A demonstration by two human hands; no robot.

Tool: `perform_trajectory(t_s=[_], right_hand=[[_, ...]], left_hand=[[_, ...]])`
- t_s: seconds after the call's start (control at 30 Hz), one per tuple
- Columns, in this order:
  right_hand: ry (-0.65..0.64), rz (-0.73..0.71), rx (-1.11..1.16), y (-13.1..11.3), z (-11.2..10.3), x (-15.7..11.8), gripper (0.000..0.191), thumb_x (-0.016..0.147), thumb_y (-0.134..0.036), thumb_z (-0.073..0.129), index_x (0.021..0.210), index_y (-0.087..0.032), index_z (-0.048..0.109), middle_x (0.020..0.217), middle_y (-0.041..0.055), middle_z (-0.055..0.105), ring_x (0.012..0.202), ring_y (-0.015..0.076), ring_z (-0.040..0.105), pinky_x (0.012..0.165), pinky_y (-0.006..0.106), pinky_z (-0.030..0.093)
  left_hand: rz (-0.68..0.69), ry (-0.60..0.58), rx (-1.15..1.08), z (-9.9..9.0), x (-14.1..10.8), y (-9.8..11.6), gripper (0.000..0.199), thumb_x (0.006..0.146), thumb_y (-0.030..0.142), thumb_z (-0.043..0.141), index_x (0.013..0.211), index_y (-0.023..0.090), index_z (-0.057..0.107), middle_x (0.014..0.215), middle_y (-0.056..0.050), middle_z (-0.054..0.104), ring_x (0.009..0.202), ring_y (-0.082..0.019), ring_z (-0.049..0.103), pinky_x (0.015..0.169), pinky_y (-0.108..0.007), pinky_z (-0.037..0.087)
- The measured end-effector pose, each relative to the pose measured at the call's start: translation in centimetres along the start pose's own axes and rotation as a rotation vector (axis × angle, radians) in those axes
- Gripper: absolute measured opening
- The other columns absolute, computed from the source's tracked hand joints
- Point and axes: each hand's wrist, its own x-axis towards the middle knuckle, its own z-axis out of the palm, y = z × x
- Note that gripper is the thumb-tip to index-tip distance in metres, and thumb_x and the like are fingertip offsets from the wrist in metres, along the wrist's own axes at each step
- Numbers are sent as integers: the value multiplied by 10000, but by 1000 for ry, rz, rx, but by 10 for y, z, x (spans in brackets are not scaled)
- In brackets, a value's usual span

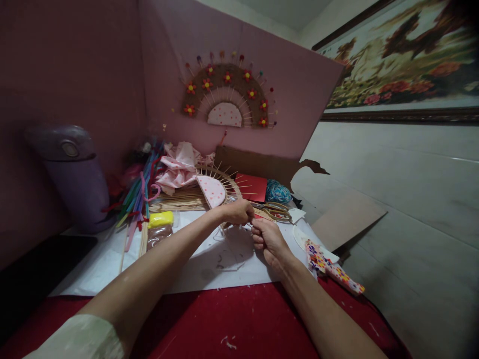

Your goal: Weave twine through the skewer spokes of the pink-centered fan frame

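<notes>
My left hand [239,211] is closed in a pinch over the right part of a half-round craft piece with thin sticks [235,187] and a pink dotted half-circle centre [211,191]. Close beside it, fingertips almost touching, my right hand [266,238] is closed too, its fingers curled. What either hand pinches is too small to make out. Part of the craft piece is hidden behind my left hand and forearm. White paper [224,259] lies below both hands.
Scissors [277,212], blue yarn [277,192] and a red sheet [258,187] lie behind my right hand. Pipe cleaners [144,189], pink cloth [179,167], a yellow packet [160,220] and a purple bottle [77,179] are at left. Flowered fabric [333,269] lies right.
</notes>
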Motion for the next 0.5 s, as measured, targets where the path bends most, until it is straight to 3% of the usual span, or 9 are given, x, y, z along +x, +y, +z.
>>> perform_trajectory(t_s=[0.5], right_hand=[[20, 18, -6, 1, 1, 1, 192, 663, -196, 549, 636, -196, 359, 440, -125, 297, 305, 4, 203, 293, 110, 122]], left_hand=[[-16, 8, 61, 1, -2, 2, 242, 588, 34, 459, 723, 106, 646, 515, 10, 516, 441, -92, 466, 431, -185, 371]])
